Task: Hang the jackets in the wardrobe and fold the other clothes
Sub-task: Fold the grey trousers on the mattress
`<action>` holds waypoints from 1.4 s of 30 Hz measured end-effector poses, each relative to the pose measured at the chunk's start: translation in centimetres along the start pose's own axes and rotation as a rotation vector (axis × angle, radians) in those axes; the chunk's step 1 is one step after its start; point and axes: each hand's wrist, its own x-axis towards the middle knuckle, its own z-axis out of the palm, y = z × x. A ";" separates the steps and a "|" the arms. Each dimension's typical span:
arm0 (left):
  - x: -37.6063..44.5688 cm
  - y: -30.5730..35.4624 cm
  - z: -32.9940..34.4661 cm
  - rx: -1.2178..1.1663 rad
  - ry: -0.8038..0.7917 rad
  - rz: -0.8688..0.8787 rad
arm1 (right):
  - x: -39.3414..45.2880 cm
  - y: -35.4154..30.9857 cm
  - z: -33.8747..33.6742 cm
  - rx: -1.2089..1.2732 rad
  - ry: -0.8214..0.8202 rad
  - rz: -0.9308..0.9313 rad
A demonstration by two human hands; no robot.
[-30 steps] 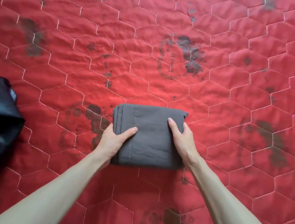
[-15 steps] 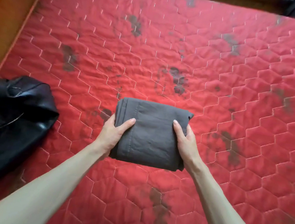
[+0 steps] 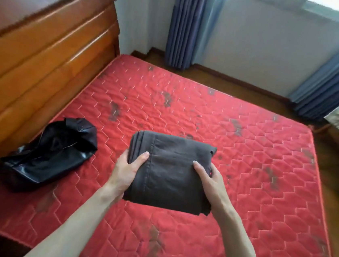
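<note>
We hold the folded dark grey garment (image 3: pixel 170 170) flat in front of us, lifted above the red quilted mattress (image 3: pixel 243 179), with a stack of folded edges showing along its left side. Our left hand (image 3: pixel 124 173) grips that left edge, thumb lying on top and the fingers tucked underneath out of sight. Our right hand (image 3: pixel 211 183) clasps the right edge the same way, thumb pressed on the cloth and the other fingers wrapped under it. To the left, well apart from the bundle, a shiny black jacket (image 3: pixel 49 154) lies crumpled on the mattress near the wooden headboard (image 3: pixel 35 54). Beyond the bed we see blue curtains (image 3: pixel 184 24) hanging against a pale wall (image 3: pixel 258 43), and a strip of wooden floor (image 3: pixel 243 86).
</note>
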 end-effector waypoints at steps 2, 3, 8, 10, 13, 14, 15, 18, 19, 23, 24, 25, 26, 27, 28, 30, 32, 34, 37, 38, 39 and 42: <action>-2.1 1.2 -0.7 -0.020 0.023 0.020 | -2.4 -1.2 0.3 -0.069 -0.044 -0.042; -3.1 1.7 -1.1 -0.017 0.039 0.039 | -3.5 -1.5 0.7 -0.104 -0.065 -0.053; -7.1 4.4 -4.1 0.007 0.073 0.113 | -7.5 -2.6 3.6 -0.051 -0.062 -0.115; -8.9 5.5 -6.1 -0.024 0.041 0.116 | -8.8 -3.4 4.9 -0.018 -0.082 -0.150; -12.1 6.4 -9.0 -0.043 -0.013 0.147 | -10.9 -4.5 6.5 0.003 -0.123 -0.186; -13.5 6.6 -10.2 -0.032 -0.019 0.162 | -11.9 -4.9 7.2 0.002 -0.137 -0.192; -14.9 6.7 -11.4 -0.017 -0.014 0.177 | -12.8 -5.3 8.1 -0.002 -0.149 -0.197; -19.3 6.8 -15.0 -0.005 0.066 0.234 | -15.9 -6.0 11.2 -0.014 -0.203 -0.211; -20.6 6.6 -16.2 -0.012 0.106 0.249 | -16.9 -6.1 12.4 -0.028 -0.231 -0.217; -25.7 5.5 -21.7 -0.052 0.264 0.275 | -20.5 -6.0 17.9 -0.075 -0.365 -0.213; -27.0 5.1 -23.1 -0.073 0.311 0.280 | -21.4 -5.8 19.5 -0.084 -0.401 -0.206; -28.2 4.8 -24.4 -0.092 0.363 0.288 | -22.3 -5.7 21.0 -0.095 -0.442 -0.201; -29.4 4.4 -25.8 -0.109 0.416 0.293 | -23.2 -5.6 22.6 -0.106 -0.485 -0.202; -30.6 4.0 -27.1 -0.126 0.462 0.299 | -24.1 -5.5 24.1 -0.118 -0.529 -0.206; -31.7 3.5 -28.5 -0.140 0.508 0.302 | -25.0 -5.4 25.6 -0.133 -0.573 -0.213; -34.0 2.4 -31.1 -0.157 0.602 0.296 | -26.8 -5.1 28.7 -0.168 -0.644 -0.229; -36.4 1.7 -33.5 -0.184 0.684 0.297 | -28.6 -4.9 31.7 -0.193 -0.705 -0.246; -38.7 1.1 -35.8 -0.222 0.764 0.290 | -30.3 -4.5 34.9 -0.210 -0.777 -0.254; -42.0 0.5 -38.9 -0.273 0.880 0.287 | -33.0 -4.3 39.7 -0.240 -0.905 -0.251; -43.0 0.3 -39.9 -0.286 0.929 0.287 | -33.9 -4.2 41.3 -0.242 -0.943 -0.244; -43.9 0.1 -41.0 -0.294 0.975 0.285 | -34.8 -4.2 42.9 -0.244 -0.982 -0.238; -46.4 -0.1 -43.9 -0.313 1.099 0.273 | -37.2 -3.8 47.8 -0.258 -1.117 -0.216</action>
